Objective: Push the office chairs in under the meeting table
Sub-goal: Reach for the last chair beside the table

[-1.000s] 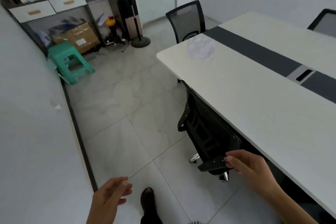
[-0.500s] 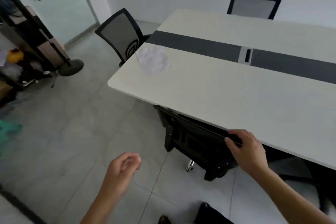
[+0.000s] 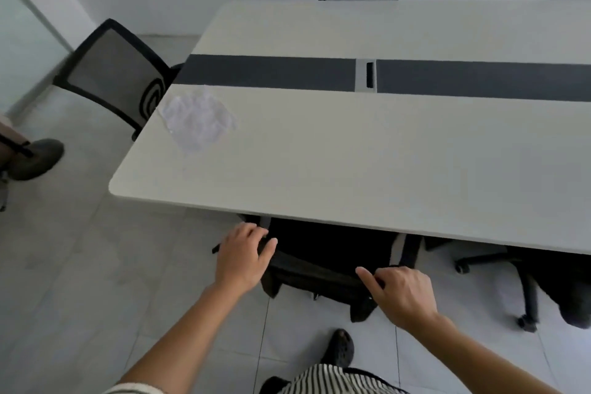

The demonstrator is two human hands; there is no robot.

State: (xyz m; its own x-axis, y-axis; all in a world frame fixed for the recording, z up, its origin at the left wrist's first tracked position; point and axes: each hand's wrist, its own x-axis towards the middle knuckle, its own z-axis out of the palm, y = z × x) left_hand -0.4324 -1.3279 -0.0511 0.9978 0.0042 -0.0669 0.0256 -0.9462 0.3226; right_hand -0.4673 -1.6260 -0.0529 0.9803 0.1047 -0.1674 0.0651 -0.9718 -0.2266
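The left hand (image 3: 244, 257) grips the left end of the backrest of the black office chair (image 3: 329, 249), fingers (image 3: 252, 230) curled over its top. The chair faces the desk (image 3: 319, 153), seat under its near edge (top rail running left to right). The right hand (image 3: 401, 293) curls over the rail's right end.

table (image 3: 351, 163): smooth matt | end chair (image 3: 108, 64): black mesh | sheet (image 3: 198, 120): crinkled paper | floor (image 3: 80, 265): smooth tile
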